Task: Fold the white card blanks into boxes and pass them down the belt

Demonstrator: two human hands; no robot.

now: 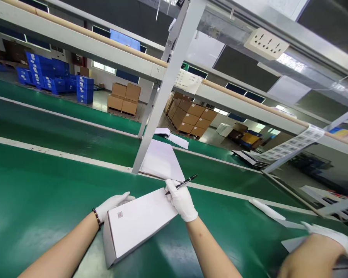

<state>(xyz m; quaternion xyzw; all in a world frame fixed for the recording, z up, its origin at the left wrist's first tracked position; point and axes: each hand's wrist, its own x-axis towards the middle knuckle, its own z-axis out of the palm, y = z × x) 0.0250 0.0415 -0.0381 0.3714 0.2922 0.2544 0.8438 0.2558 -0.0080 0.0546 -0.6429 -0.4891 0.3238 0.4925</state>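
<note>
A white box (142, 222) with a small printed square code near its left end sits tilted over the green bench. My left hand (113, 205), in a white glove and with a beaded bracelet at the wrist, holds the box at its far left edge; part of the fingers is hidden behind it. Gloved too, my right hand (181, 199) is closed around a black pen (187, 180), at the box's far right corner. The pen's tip points down at the box's top face, and I cannot tell whether it touches.
Another person's gloved hand (333, 235) works at the lower right, near a white sheet (292, 244). A post (169, 85) rises from the bench, with a white flat box (162, 160) beside it. A rolled white item (266, 210) lies on the green surface (46, 189).
</note>
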